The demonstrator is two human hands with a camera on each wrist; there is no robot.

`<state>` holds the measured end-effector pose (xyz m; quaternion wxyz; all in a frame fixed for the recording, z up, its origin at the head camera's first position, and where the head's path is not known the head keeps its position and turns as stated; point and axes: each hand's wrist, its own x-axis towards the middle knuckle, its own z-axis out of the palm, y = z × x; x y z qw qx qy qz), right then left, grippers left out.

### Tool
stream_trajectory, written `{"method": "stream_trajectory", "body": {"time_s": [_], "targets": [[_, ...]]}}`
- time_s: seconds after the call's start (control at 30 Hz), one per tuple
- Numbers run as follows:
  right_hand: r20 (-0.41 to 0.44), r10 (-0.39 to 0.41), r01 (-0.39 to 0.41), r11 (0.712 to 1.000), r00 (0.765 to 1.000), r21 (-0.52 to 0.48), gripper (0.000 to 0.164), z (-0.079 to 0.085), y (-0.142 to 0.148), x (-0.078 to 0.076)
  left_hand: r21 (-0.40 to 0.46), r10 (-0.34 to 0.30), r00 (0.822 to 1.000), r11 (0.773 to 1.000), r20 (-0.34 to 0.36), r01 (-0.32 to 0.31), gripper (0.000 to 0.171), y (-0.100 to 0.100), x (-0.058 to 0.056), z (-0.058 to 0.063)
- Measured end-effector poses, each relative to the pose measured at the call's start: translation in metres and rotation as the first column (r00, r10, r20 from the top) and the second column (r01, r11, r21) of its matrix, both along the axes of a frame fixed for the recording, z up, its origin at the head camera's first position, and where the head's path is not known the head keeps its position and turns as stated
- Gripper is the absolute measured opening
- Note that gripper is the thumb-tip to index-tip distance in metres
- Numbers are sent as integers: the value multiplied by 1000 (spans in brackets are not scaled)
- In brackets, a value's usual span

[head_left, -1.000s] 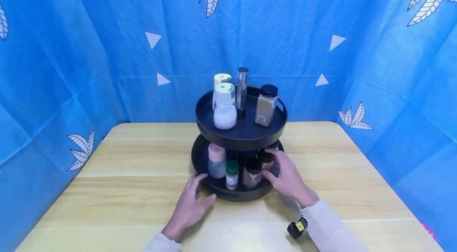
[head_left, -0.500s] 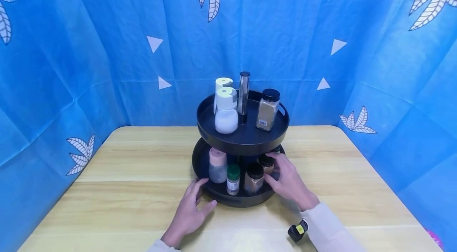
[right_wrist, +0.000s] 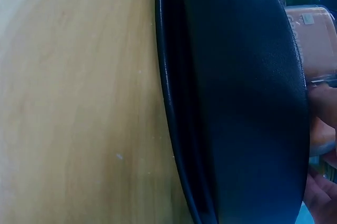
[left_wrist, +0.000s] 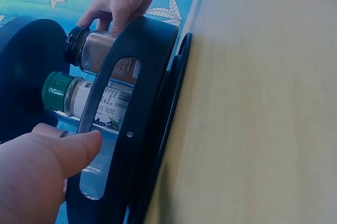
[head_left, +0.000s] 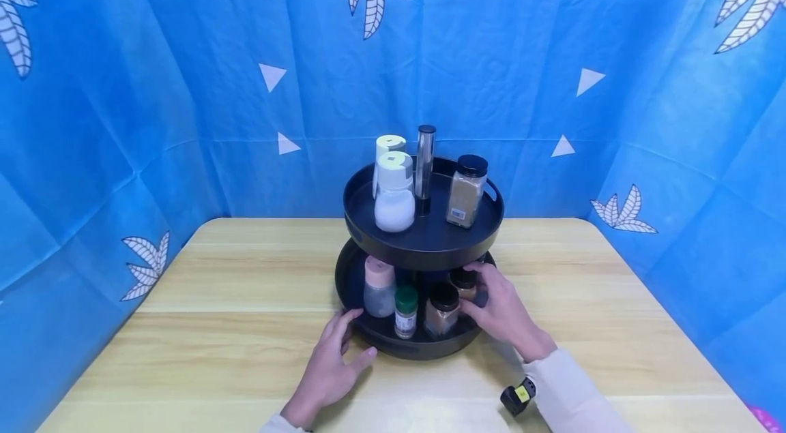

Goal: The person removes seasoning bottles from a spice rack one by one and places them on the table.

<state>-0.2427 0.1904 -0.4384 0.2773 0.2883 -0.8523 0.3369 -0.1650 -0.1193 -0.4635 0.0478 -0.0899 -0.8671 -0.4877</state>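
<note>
A black two-tier turntable rack point(head_left: 424, 257) stands on the table. On its lower tier my right hand point(head_left: 505, 307) reaches in from the right, thumb and fingers round a black-lidded spice jar point(head_left: 465, 290) with brown contents. The right wrist view shows that jar point(right_wrist: 320, 137) partly hidden between thumb and fingers. A second black-lidded jar point(head_left: 442, 314) stands just left of it, then a green-capped shaker point(head_left: 405, 317) and a pink-capped bottle point(head_left: 379, 290). My left hand point(head_left: 325, 368) lies at the lower tier's left front rim, thumb and fingers spread. Its thumb overlaps the rim's handle slot in the left wrist view.
The upper tier holds two white-capped bottles point(head_left: 395, 198) and a tall square jar point(head_left: 467, 194) of tan powder beside the metal post point(head_left: 425, 163). Another jar is mostly hidden behind my right hand. Blue curtains point(head_left: 503, 44) enclose the wooden table point(head_left: 245, 310).
The head view has shifted slightly. Both hands keep nearly the same places at the rack, and no jar has visibly moved.
</note>
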Motion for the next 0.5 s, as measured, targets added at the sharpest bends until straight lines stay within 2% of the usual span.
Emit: {"method": "stream_trajectory", "body": {"time_s": [0.5], "targets": [[-18,24,-25,998,1000,-59,58,3,-1,1,6,-9,1000,1000,-14,9,66,0,2,1]]}}
